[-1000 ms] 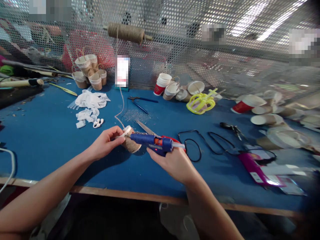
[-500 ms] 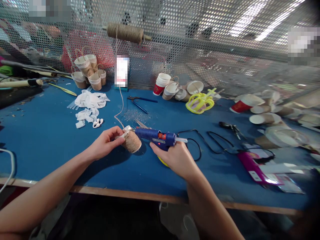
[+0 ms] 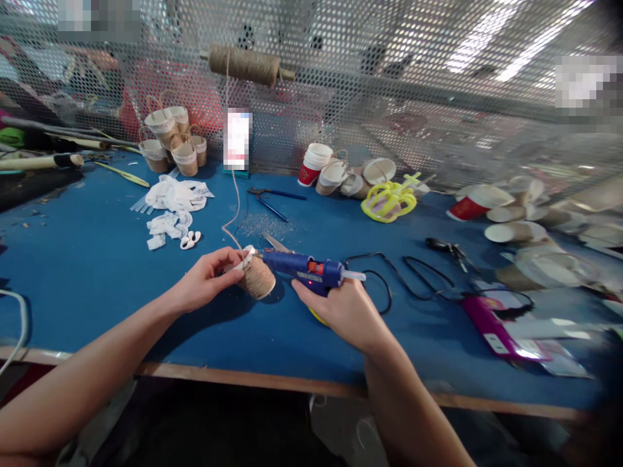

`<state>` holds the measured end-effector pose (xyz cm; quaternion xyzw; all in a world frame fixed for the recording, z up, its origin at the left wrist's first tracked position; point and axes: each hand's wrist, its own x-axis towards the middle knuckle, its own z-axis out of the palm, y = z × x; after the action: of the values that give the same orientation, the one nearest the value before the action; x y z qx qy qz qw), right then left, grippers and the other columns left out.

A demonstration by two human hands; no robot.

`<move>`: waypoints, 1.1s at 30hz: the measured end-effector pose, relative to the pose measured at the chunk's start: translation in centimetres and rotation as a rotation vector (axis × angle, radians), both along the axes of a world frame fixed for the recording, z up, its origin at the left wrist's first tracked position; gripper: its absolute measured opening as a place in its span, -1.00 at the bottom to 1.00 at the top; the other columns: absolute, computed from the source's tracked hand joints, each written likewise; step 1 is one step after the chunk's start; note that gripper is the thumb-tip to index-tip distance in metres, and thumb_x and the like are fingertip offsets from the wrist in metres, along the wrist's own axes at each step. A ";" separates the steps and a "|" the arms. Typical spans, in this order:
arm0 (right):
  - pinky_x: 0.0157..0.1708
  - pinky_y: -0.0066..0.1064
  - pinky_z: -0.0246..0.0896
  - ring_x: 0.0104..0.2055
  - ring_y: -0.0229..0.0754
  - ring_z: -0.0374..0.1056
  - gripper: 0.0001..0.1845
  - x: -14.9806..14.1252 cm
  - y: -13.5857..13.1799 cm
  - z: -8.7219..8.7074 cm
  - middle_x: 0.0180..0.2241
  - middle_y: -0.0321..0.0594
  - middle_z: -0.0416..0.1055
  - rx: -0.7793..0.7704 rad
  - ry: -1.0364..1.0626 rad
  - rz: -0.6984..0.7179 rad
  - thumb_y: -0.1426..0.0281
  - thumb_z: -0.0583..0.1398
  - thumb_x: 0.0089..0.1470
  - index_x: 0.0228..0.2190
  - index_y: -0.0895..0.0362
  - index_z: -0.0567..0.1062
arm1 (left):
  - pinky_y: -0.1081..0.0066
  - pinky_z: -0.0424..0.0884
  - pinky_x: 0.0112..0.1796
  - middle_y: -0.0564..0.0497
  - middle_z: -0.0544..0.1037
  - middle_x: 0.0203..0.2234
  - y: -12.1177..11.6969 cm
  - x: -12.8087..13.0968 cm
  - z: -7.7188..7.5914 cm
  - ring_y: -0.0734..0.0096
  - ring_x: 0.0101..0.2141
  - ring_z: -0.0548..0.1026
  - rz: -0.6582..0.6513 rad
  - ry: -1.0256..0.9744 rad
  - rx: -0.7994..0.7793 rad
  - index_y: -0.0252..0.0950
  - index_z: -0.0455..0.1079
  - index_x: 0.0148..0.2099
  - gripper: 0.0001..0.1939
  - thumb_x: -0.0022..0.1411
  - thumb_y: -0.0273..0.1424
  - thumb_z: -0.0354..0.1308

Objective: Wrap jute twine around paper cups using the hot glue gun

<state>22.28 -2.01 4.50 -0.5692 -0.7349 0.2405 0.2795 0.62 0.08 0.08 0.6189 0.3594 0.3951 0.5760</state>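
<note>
My left hand (image 3: 207,280) is closed on the rim of a small paper cup (image 3: 259,279) wound with brown twine, tilted on its side above the table. A loose strand of twine (image 3: 237,201) runs down to the cup's rim from the spool (image 3: 244,65) hung on the mesh. My right hand (image 3: 343,305) grips a blue hot glue gun (image 3: 304,267), a red light lit on its side and a clear glue stick (image 3: 354,275) poking out of its back. The nozzle points at the cup near its rim, at or very close to the twine. Scissors (image 3: 277,243) lie partly hidden behind the gun.
Blue-handled pincers (image 3: 272,196) and white lace scraps (image 3: 175,193) lie beyond my hands. Twine-wrapped cups with handles (image 3: 183,157) stand back left; paper cups (image 3: 315,162) and a yellow woven frame (image 3: 389,200) are back right. A black cord (image 3: 418,295) loops across the right.
Almost nothing differs. Both hands, the cup and the glue gun keep nearly the same places, with only a slight shift at the cup's rim.
</note>
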 end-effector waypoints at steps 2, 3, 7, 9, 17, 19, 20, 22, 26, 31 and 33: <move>-0.44 -0.42 0.23 -0.49 -0.23 0.30 -0.84 0.0 -0.2 0.2 -0.53 -0.25 0.42 -0.013 0.003 0.011 0.36 0.12 -0.08 -0.47 0.20 0.44 | 0.34 0.20 -0.16 -0.03 0.38 -0.26 0.1 0.0 0.1 0.34 -0.14 0.32 -0.004 0.000 -0.003 -0.31 0.15 -0.42 -0.86 0.16 -0.41 0.03; -0.43 -0.41 0.23 -0.48 -0.22 0.31 -0.83 0.0 -0.3 0.3 -0.52 -0.24 0.43 -0.020 0.000 0.015 0.36 0.12 -0.08 -0.46 0.20 0.45 | 0.34 0.19 -0.14 -0.04 0.38 -0.24 0.1 0.0 0.1 0.32 -0.09 0.30 -0.006 0.005 -0.005 -0.31 0.15 -0.42 -0.86 0.16 -0.41 0.03; -0.44 -0.40 0.24 -0.50 -0.23 0.31 -0.82 0.0 -0.3 0.2 -0.53 -0.25 0.44 -0.027 -0.017 0.010 0.36 0.12 -0.08 -0.44 0.20 0.46 | 0.32 0.18 -0.10 -0.05 0.39 -0.21 0.2 0.0 0.2 0.28 0.01 0.25 -0.008 0.022 -0.006 -0.30 0.16 -0.42 -0.87 0.16 -0.42 0.03; -0.44 -0.40 0.24 -0.50 -0.23 0.30 -0.84 0.1 -0.1 -0.1 -0.54 -0.26 0.43 -0.006 -0.009 -0.003 0.36 0.12 -0.08 -0.46 0.19 0.44 | 0.32 0.18 -0.08 -0.07 0.40 -0.20 0.1 0.0 0.3 0.28 0.03 0.24 -0.005 0.014 -0.005 -0.29 0.16 -0.42 -0.88 0.16 -0.43 0.02; -0.45 -0.40 0.23 -0.49 -0.23 0.30 -0.87 0.3 0.1 -0.6 -0.55 -0.28 0.41 0.016 0.004 -0.017 0.35 0.13 -0.09 -0.49 0.17 0.41 | 0.28 0.17 -0.05 -0.09 0.41 -0.18 -0.1 0.0 0.3 0.29 0.04 0.24 -0.005 0.003 -0.009 -0.29 0.17 -0.43 -0.87 0.15 -0.43 0.03; -0.46 -0.41 0.23 -0.49 -0.24 0.30 -0.85 0.1 -0.2 -0.2 -0.55 -0.28 0.41 0.009 0.009 0.004 0.35 0.12 -0.07 -0.46 0.17 0.43 | 0.28 0.19 -0.07 -0.08 0.41 -0.19 0.0 -0.1 0.2 0.28 0.02 0.26 -0.004 0.020 0.001 -0.29 0.17 -0.42 -0.88 0.16 -0.41 0.03; -0.47 -0.41 0.23 -0.49 -0.24 0.29 -0.84 0.0 -0.3 0.0 -0.56 -0.29 0.40 -0.003 -0.001 0.010 0.35 0.12 -0.07 -0.44 0.17 0.44 | 0.28 0.19 -0.08 -0.08 0.41 -0.20 0.0 -0.1 0.1 0.28 0.01 0.26 -0.005 0.027 0.006 -0.29 0.17 -0.41 -0.88 0.16 -0.40 0.03; -0.50 -0.42 0.22 -0.51 -0.24 0.29 -0.82 -0.1 -0.5 0.3 -0.58 -0.28 0.40 -0.032 -0.023 0.008 0.35 0.12 -0.08 -0.45 0.19 0.45 | 0.29 0.19 -0.09 -0.06 0.41 -0.23 0.1 -0.2 0.0 0.27 0.00 0.27 -0.003 0.038 0.011 -0.29 0.17 -0.42 -0.87 0.16 -0.39 0.03; -0.49 -0.41 0.22 -0.51 -0.24 0.29 -0.83 -0.2 -0.5 0.5 -0.58 -0.27 0.39 -0.027 -0.023 -0.002 0.35 0.12 -0.09 -0.49 0.19 0.44 | 0.29 0.19 -0.10 -0.07 0.40 -0.24 0.1 -0.1 0.1 0.26 0.00 0.26 -0.006 0.042 0.012 -0.30 0.16 -0.42 -0.86 0.16 -0.40 0.03; -0.53 -0.43 0.21 -0.56 -0.26 0.26 -0.85 -0.1 -0.4 0.3 -0.62 -0.30 0.37 -0.004 -0.017 -0.020 0.34 0.11 -0.09 -0.55 0.16 0.41 | 0.29 0.17 -0.07 -0.10 0.39 -0.16 0.0 -0.1 0.1 0.26 0.02 0.25 -0.014 0.040 0.021 -0.30 0.16 -0.41 -0.87 0.18 -0.40 0.01; -0.55 -0.43 0.20 -0.55 -0.25 0.27 -0.85 -0.1 -0.6 0.2 -0.62 -0.29 0.37 -0.013 -0.032 -0.013 0.34 0.12 -0.11 -0.54 0.17 0.42 | 0.29 0.17 -0.07 -0.09 0.40 -0.20 0.1 -0.2 0.0 0.25 0.03 0.24 -0.012 0.052 0.030 -0.30 0.16 -0.41 -0.87 0.17 -0.39 0.02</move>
<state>22.16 -2.59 4.71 -0.5795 -0.7340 0.2343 0.2656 0.42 0.15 0.12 0.6396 0.3645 0.3807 0.5596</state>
